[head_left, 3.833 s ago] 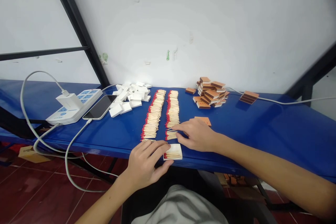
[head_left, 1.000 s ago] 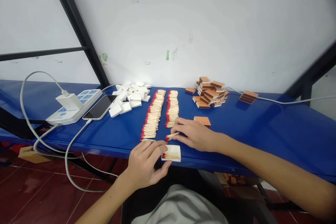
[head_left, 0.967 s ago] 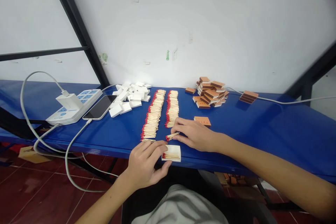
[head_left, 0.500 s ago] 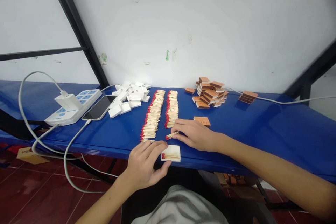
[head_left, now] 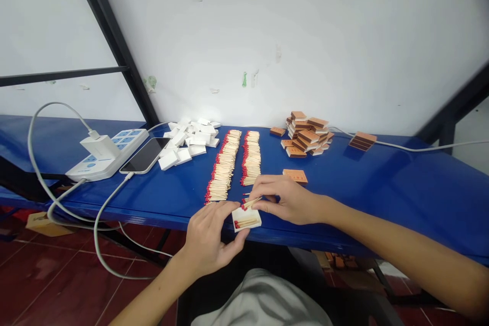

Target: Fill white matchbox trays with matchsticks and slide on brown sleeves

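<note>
My left hand grips a small white matchbox tray with a few red-tipped matches in it, at the front edge of the blue table. My right hand pinches a small bundle of matches just above the tray's far edge. Behind the hands lie two long rows of matches, the left row and the right row. One brown matchbox sleeve lies just beyond my right hand.
A heap of white empty trays sits at the back left. A pile of brown sleeves and a small stack sit at the back right. A phone, power strip and cables occupy the left.
My right hand lifted the bundle of matches off the table and brought it to the tray. My left hand tilted and shifted the tray slightly left and toward the bundle.
</note>
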The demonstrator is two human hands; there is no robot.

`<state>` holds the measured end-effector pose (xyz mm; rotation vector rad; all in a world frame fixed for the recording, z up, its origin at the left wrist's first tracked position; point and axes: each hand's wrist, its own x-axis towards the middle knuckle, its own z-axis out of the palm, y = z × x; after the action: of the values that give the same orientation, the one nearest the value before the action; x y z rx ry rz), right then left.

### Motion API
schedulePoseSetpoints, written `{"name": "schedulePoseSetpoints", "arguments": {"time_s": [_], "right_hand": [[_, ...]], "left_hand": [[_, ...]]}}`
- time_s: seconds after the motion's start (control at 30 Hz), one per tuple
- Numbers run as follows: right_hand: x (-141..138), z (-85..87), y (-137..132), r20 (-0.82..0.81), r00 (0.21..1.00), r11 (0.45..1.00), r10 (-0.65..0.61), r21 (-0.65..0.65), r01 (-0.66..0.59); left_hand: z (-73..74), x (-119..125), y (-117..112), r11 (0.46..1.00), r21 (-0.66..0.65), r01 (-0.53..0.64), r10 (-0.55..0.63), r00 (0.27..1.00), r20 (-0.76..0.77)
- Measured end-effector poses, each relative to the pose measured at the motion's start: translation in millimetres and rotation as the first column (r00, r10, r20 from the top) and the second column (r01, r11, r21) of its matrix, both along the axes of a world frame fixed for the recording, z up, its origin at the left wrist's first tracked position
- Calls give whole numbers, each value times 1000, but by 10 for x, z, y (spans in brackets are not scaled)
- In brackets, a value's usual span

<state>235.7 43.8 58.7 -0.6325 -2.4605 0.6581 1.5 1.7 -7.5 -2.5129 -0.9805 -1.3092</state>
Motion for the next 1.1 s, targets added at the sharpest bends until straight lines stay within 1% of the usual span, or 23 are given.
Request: {"name": "schedulePoseSetpoints", "arguments": {"time_s": [0.1, 0.17, 0.4, 0.73, 0.97, 1.03, 1.1], "right_hand": [[-19, -33, -19, 57, 998, 999, 36, 20, -37], [-33, -57, -35, 80, 996, 999, 35, 29, -38], [-62, -68, -85, 129, 990, 998, -55, 46, 49], [-90, -74, -77, 175, 982, 998, -70, 8, 70], [-69, -88, -75, 146, 988, 997, -39, 77, 28], [-62, -90, -69, 89, 995, 995, -32, 95, 23], [-55, -87, -60, 13, 999, 991, -51, 124, 50]], "left_hand": [[-6, -2, -2, 1000, -3, -12, 12, 1000, -15], [-10, -2, 1, 1000, 3, -13, 13, 1000, -24], [14, 14, 16, 1000, 7, 27, -27, 999, -30], [13, 2, 1, 999, -23, 48, -49, 998, -42], [31, 13, 3, 999, -21, 49, -50, 998, -46], [36, 11, 3, 998, -21, 51, -52, 997, -49], [40, 10, 3, 998, -19, 57, -58, 997, -53]]}}
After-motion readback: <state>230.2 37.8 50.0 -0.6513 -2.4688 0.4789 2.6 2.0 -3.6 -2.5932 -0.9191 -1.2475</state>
